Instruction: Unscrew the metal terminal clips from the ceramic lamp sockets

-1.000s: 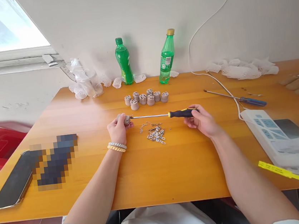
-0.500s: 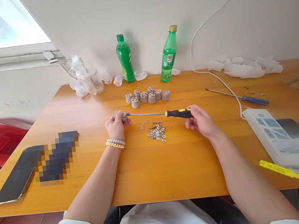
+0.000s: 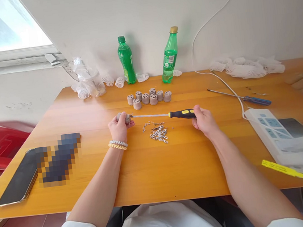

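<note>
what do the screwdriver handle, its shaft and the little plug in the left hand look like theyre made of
Screwdriver handle: black and yellow, probably matte plastic or rubber. Shaft: thin, bright and silvery, so likely bare steel. Plug in the left hand: dull grey-beige with no shine, probably plastic or ceramic; the look leaves it open. The right hand grips the handle.

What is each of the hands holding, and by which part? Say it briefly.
Left hand: small grey ceramic socket piece, gripped around its body. Right hand: black-and-yellow-handled screwdriver, gripped at the handle's end.

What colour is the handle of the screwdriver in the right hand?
Black with yellow accents on the screwdriver handle, gripped by the right hand; head view.
</note>
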A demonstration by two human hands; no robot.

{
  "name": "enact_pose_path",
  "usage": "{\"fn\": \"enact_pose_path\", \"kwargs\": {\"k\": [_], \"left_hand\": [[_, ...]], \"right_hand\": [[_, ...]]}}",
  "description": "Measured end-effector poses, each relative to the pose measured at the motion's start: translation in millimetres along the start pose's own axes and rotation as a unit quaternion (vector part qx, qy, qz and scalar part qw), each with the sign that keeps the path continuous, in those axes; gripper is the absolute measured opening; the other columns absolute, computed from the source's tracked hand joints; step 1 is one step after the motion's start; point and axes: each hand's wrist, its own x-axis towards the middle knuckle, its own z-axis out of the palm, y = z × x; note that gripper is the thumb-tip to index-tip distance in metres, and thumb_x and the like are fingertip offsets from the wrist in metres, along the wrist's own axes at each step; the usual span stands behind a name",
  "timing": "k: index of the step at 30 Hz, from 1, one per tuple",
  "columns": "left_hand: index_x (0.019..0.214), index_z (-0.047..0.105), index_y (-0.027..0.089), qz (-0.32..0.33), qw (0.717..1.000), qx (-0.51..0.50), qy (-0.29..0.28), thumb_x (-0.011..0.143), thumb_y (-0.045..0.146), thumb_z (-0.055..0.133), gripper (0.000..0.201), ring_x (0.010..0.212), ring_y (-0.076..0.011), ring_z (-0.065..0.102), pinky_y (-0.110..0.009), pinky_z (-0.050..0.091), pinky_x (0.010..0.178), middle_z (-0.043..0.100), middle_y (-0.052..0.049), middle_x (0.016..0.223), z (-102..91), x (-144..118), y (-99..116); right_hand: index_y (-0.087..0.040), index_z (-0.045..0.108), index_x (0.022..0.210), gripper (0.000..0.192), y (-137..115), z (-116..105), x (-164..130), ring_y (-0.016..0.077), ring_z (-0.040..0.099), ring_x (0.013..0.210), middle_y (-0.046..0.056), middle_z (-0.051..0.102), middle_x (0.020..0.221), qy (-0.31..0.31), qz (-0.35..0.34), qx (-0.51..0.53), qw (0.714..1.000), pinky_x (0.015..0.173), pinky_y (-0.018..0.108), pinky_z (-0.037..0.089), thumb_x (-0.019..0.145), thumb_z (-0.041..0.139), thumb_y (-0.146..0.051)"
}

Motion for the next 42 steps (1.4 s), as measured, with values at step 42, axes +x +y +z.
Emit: {"fn": "enact_pose_path", "kwargs": {"k": [42], "left_hand": [[0.066, 0.058, 0.013, -0.024, 1.0, 0.004, 0.007, 0.066, 0.036, 0.07, 0.026, 0.053, -0.0134, 0.06, -0.031, 0.058, 0.056, 0.056, 0.0, 0.06, -1.8, 5.2, -6.8]], "right_hand": [[-0.02, 0.05, 0.083, 0.055, -4.4, -0.2, -3.3, 0.0129, 0.046, 0.037, 0.004, 0.059, 0.051, -0.1, 0.038, 0.087, 0.99, 0.038, 0.025, 0.026, 0.083, 0.031, -0.072]]}}
